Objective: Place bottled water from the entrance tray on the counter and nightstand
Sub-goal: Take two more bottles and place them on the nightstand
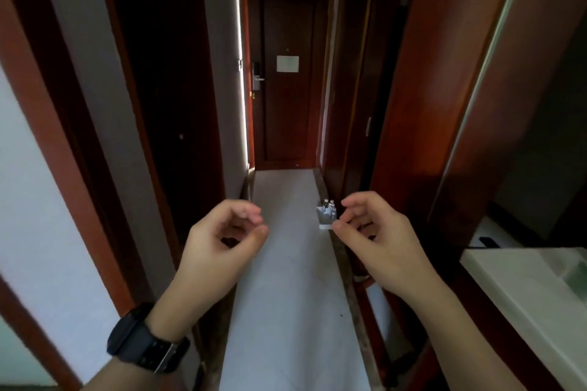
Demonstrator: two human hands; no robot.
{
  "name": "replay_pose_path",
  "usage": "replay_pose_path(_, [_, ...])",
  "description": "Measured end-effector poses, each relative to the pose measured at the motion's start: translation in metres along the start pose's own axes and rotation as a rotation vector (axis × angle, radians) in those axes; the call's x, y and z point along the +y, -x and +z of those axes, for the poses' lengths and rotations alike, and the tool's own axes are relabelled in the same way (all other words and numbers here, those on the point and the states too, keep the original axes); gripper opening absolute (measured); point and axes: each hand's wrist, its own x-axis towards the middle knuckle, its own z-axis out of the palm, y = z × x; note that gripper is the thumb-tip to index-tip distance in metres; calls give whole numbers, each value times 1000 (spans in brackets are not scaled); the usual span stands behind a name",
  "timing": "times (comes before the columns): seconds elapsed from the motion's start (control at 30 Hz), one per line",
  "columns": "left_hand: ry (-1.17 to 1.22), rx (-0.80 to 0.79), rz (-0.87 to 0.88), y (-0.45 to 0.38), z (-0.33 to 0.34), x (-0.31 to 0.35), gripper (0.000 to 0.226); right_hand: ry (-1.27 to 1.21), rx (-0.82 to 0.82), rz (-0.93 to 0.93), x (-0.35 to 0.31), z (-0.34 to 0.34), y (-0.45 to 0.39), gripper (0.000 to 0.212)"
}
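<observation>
Both hands are held up in front with fingers loosely curled, and they hold nothing. The left hand [222, 241] and right hand [378, 232] are apart, likely ready to grab. The bottles [328, 207] stand in a white tray [324, 221] on the floor, far ahead by the right wall.
</observation>
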Motion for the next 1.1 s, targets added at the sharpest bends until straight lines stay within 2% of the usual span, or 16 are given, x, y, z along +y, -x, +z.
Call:
replay_pose_path(0.27, [-24,67,-69,-162,32,-143,32,-50,-48,8,97,45,-201,25])
replay_pose_path(0.43, [-1,43,-102,-288,58,-245,15,-78,-12,33,161,81,-340,23])
replay_pose_path(0.5, [1,7,-103,-343,64,-275,16,-91,-2,56,178,86,-398,22])
replay_pose_path(0.6, [-6,-23,-84,-421,74,-310,31,-112,27,45,199,88,-479,21])
replay_pose_path(0.73, [-1,-49,-87,-505,97,-360,23,-135,83,34,235,87,-567,20])
replay_pose_path(0.87, [11,-80,-89,-577,128,-420,31,-116,88,55,290,89,-646,28])
replay_pose_path(1.1, [-19,-102,-67,-718,202,-533,25,-147,105,57,398,102,-806,32])
